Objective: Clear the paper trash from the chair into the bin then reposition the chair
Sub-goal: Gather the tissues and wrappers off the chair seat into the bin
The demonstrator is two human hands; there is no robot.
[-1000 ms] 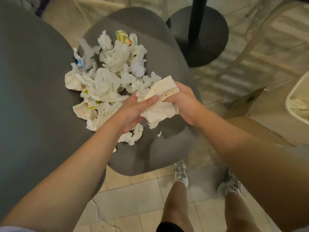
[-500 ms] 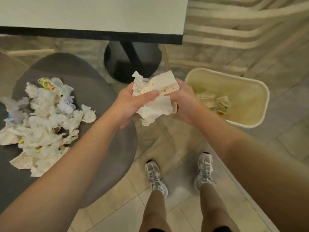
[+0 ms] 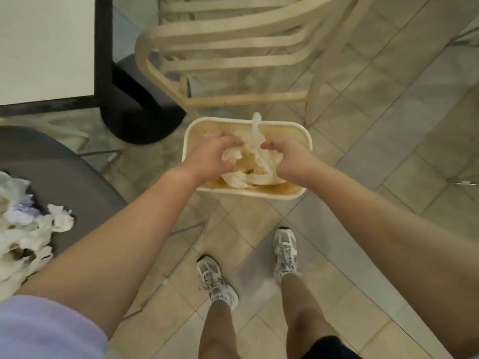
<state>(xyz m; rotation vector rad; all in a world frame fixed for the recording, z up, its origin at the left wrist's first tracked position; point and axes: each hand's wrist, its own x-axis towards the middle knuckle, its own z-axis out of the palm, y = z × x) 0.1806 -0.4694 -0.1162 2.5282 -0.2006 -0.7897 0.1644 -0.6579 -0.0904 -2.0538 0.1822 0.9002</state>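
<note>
Two sneakers planted on tile, two hands over one cream bin — left hand and right hand both pinching crumpled paper above its mouth. One gray chair at left holds a paper pile; one slatted chair beyond.

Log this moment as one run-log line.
left hand + right hand: over bin | paper wad: dropping, blurred | chair: paper pile remains
</note>
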